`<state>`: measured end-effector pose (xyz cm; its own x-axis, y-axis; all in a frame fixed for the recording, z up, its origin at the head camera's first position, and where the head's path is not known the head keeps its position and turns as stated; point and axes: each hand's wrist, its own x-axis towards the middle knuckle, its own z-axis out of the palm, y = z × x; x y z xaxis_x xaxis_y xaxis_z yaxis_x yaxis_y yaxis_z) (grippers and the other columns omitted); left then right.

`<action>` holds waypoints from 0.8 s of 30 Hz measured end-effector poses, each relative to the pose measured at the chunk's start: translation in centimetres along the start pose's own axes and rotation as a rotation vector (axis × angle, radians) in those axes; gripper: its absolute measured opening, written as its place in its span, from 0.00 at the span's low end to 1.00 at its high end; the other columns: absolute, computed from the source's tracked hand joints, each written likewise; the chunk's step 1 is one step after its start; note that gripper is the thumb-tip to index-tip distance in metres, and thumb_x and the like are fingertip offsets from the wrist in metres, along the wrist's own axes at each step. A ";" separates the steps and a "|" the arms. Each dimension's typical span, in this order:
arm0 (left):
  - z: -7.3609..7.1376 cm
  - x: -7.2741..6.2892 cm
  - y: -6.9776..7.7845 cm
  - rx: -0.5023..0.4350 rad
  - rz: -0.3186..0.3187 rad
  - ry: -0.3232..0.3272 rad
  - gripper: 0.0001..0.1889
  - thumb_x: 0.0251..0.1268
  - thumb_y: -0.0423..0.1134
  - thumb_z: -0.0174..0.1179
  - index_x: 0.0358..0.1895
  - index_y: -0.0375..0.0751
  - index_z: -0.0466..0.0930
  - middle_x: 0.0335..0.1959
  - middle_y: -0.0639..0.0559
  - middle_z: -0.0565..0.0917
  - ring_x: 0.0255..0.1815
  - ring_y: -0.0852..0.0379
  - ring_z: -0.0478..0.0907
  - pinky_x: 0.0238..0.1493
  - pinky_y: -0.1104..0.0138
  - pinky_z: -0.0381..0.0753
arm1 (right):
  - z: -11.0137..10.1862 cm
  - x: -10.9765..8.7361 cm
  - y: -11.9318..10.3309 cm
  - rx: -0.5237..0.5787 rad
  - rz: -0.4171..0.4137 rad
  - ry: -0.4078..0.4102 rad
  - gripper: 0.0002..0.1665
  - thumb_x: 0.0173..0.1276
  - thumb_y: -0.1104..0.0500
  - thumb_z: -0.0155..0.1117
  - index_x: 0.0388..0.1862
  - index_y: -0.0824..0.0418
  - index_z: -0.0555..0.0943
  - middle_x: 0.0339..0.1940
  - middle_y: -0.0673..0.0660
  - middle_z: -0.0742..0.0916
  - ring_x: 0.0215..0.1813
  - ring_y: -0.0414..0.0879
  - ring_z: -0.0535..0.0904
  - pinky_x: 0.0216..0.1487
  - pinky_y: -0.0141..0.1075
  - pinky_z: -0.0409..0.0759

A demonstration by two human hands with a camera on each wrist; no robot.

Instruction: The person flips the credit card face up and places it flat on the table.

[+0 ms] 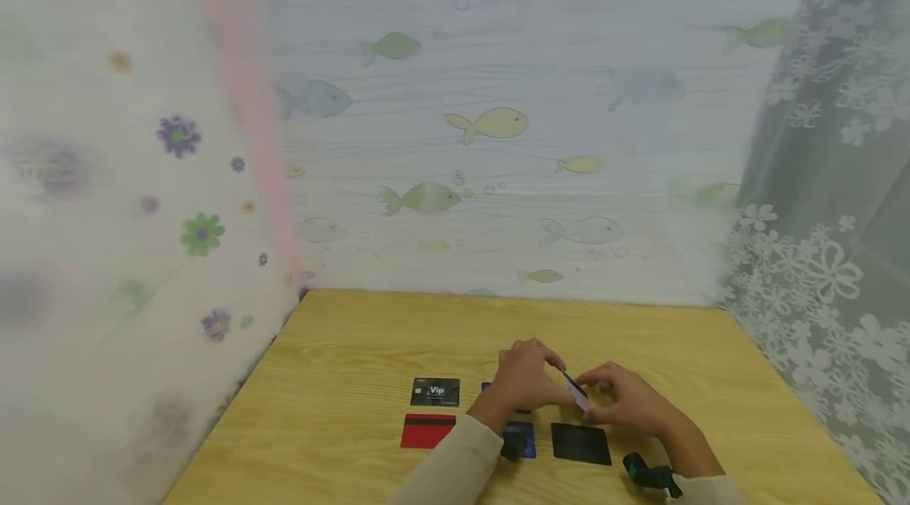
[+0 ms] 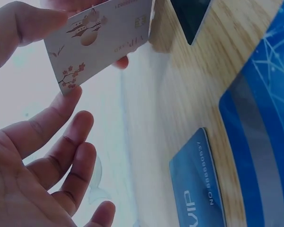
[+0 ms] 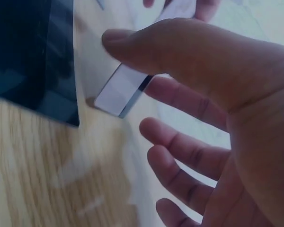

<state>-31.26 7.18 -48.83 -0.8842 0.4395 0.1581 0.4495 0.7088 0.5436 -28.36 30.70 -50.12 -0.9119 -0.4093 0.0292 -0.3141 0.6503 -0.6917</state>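
Over the table, both hands meet at a white VIP card (image 1: 577,392). Its printed face, with red blossoms and a chip, shows in the left wrist view; a dark stripe runs along the other face. My left hand (image 1: 528,375) pinches it between thumb and index finger, the other fingers spread. My right hand (image 1: 629,401) holds it too, with the thumb across the card and the index finger behind. In front of the hands lies a black card (image 1: 581,444). A striped blue card (image 2: 260,127) and a blue VIP card (image 2: 199,184) lie beneath the left arm and hand.
To the left on the wooden table (image 1: 341,378) lie a black Vip card (image 1: 435,392) and, nearer, a red card (image 1: 426,432) with a dark stripe, partly behind the left sleeve (image 1: 455,465). A fish-patterned curtain (image 1: 498,173) hangs along the table's far edge.
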 end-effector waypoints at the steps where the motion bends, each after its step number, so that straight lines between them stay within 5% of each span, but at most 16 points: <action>1: 0.0 0.0 0.1 0.000 0.005 0.001 0.18 0.46 0.62 0.77 0.43 0.68 0.89 0.52 0.66 0.81 0.54 0.57 0.74 0.53 0.52 0.69 | 0.0 -0.1 -0.1 0.001 -0.005 0.004 0.32 0.60 0.46 0.81 0.62 0.50 0.83 0.59 0.57 0.81 0.60 0.59 0.77 0.53 0.56 0.81; 8: -0.4 -0.2 0.8 -0.020 0.028 0.024 0.21 0.48 0.62 0.77 0.47 0.65 0.90 0.53 0.66 0.81 0.57 0.56 0.75 0.56 0.50 0.69 | 0.2 -0.3 -1.0 -0.010 -0.085 0.058 0.31 0.68 0.43 0.74 0.65 0.54 0.80 0.59 0.56 0.82 0.57 0.56 0.78 0.49 0.47 0.82; 18: -0.6 -0.3 0.7 -0.082 0.039 0.033 0.23 0.48 0.65 0.78 0.49 0.70 0.89 0.55 0.67 0.80 0.59 0.57 0.74 0.60 0.49 0.67 | 0.1 -0.1 -2.1 0.019 -0.074 0.105 0.34 0.64 0.42 0.77 0.64 0.55 0.80 0.58 0.58 0.82 0.56 0.57 0.76 0.50 0.58 0.78; 24: -0.6 -0.3 0.5 -0.129 0.076 0.016 0.37 0.48 0.70 0.76 0.64 0.66 0.82 0.59 0.66 0.79 0.62 0.56 0.73 0.64 0.47 0.65 | -0.1 -0.1 -2.0 0.041 -0.062 0.138 0.32 0.64 0.43 0.77 0.64 0.54 0.81 0.60 0.55 0.83 0.56 0.58 0.76 0.49 0.55 0.77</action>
<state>-30.84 7.04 -48.08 -0.8503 0.4802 0.2153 0.4965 0.5966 0.6306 -27.72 29.49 -48.70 -0.9195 -0.3547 0.1697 -0.3626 0.5983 -0.7145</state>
